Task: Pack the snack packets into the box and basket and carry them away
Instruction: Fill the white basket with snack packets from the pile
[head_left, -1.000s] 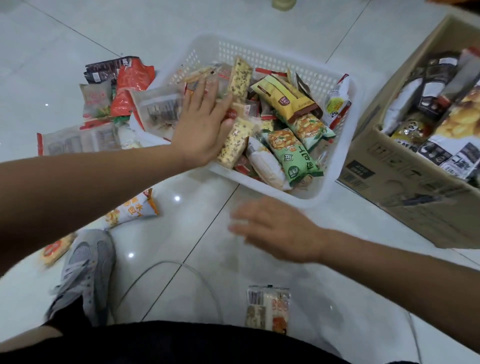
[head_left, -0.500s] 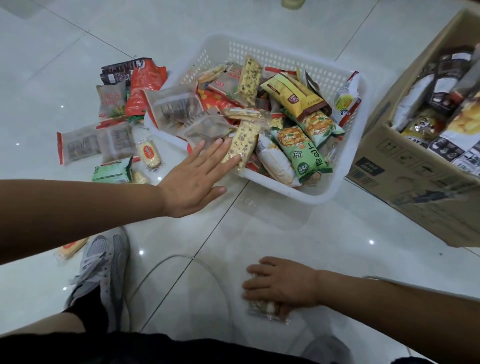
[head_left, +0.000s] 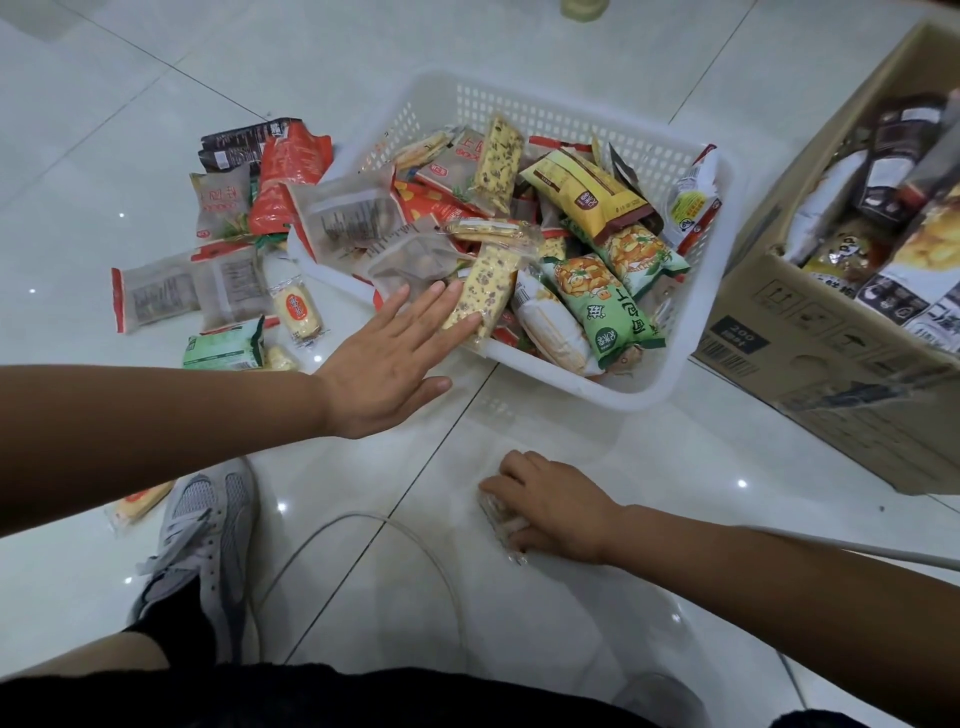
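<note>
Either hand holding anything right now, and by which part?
Right hand grips a small clear packet on the floor, fingers curled over its top. Left hand holds nothing: flat, straight fingertips at a speckled bar packet in the basket.

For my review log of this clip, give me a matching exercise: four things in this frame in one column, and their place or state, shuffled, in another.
1. left hand
2. right hand
3. cardboard box
4. grey shoe

A. right edge of the view, packets inside
B. grips a small packet
C. lower left of the view
D. fingers straight, at the white basket's near rim

Pairs: 1-D, 2-B, 3-A, 4-C.
</note>
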